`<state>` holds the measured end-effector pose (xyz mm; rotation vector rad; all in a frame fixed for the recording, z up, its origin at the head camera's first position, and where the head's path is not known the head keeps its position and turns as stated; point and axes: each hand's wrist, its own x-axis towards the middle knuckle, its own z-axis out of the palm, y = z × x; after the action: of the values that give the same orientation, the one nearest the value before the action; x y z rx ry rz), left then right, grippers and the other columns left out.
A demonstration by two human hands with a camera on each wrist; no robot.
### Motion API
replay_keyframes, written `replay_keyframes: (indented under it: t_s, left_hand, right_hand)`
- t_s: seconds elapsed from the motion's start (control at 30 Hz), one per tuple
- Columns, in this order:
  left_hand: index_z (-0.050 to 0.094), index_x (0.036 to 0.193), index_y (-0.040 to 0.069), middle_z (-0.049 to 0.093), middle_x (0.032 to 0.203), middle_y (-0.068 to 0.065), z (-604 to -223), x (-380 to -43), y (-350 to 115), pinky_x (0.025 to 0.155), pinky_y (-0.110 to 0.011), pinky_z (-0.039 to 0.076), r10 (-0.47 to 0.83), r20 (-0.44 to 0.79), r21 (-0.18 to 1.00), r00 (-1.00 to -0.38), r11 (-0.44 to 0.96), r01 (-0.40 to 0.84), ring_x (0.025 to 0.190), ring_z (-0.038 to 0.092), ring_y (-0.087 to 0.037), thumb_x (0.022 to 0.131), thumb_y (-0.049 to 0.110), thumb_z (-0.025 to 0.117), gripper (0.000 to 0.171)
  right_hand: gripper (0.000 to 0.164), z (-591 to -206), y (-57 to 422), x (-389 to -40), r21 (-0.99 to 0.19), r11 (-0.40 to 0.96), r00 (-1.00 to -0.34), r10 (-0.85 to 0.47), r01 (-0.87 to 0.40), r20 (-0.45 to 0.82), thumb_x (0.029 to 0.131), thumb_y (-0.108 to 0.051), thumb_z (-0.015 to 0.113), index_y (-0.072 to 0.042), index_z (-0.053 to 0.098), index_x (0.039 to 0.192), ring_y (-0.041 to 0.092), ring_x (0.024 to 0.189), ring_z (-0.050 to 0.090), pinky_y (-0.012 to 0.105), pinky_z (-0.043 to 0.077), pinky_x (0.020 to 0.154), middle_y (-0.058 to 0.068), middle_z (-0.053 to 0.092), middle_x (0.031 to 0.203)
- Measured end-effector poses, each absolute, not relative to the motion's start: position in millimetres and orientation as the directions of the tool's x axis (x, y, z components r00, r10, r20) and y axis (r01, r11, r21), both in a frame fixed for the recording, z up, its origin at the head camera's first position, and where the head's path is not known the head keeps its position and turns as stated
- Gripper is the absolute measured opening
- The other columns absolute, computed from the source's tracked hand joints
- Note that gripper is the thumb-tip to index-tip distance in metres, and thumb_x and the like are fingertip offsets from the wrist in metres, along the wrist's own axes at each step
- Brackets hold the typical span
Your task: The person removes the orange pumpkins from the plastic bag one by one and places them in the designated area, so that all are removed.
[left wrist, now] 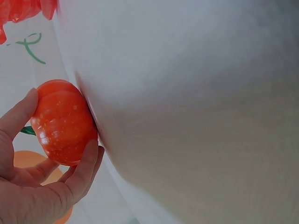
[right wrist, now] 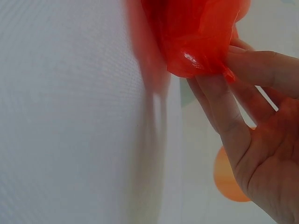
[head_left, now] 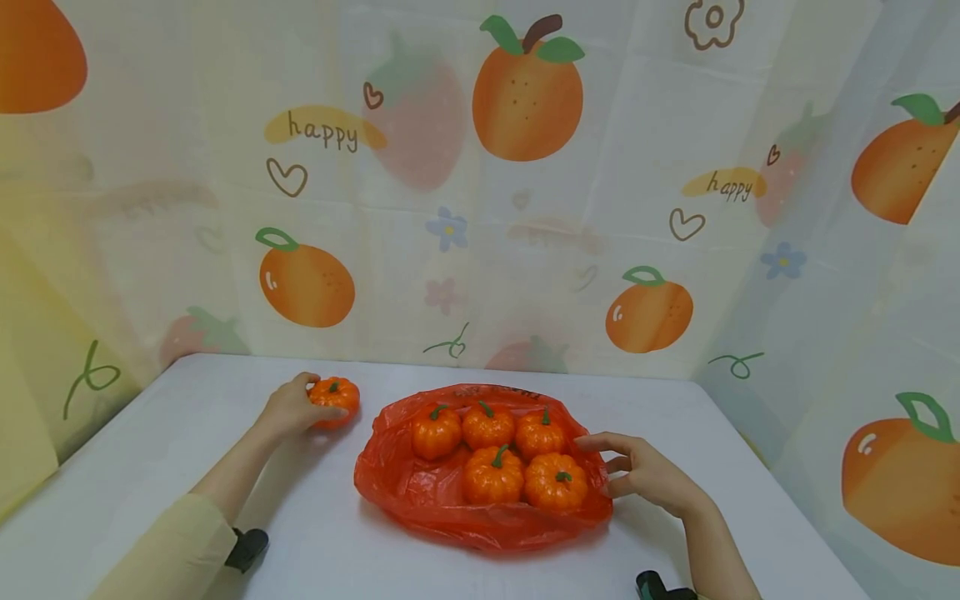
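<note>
At the table's back left, my left hand (head_left: 292, 408) grips a small orange pumpkin (head_left: 341, 398) with a green stem. In the left wrist view, thumb and fingers curl round the pumpkin (left wrist: 65, 121) from opposite sides, and its underside is at or just above the tabletop. A red plastic bag (head_left: 420, 521) lies opened out in the middle, its rim rolled down. Several more little pumpkins (head_left: 492, 477) sit inside it, stems mostly up. My right hand (head_left: 652, 475) pinches the bag's right edge; the right wrist view shows the red film (right wrist: 201, 42) between thumb and fingers.
The white table (head_left: 300, 542) carries the bag and the pumpkins. Behind it and at the sides hangs a pale curtain (head_left: 510, 250) printed with oranges, strawberries and hearts. A dark band with a device (head_left: 247, 550) sits on the left wrist.
</note>
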<state>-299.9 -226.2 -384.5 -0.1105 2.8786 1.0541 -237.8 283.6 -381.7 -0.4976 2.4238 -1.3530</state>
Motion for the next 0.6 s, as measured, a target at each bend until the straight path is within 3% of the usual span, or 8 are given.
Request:
replay_keyframes:
  t_s: [0.6]
  left_hand:
    - [0.03, 0.145, -0.01, 0.044, 0.138, -0.037, -385.3, -300.4, -227.8, 0.103, -0.061, 0.047, -0.018, -0.087, 0.637, -0.996, 0.768, -0.069, 0.122, 0.046, -0.048, 0.085, 0.033, 0.072, 0.085]
  right_hand:
    - [0.063, -380.2, 282.0, -236.3, -0.856, 0.501, -0.896, -0.429, -0.127, -0.118, 0.077, -0.002, 0.066, -0.011, 0.056, 0.138, 0.026, 0.108, 0.059, 0.045, 0.056, 0.091, 0.021, 0.052, 0.145]
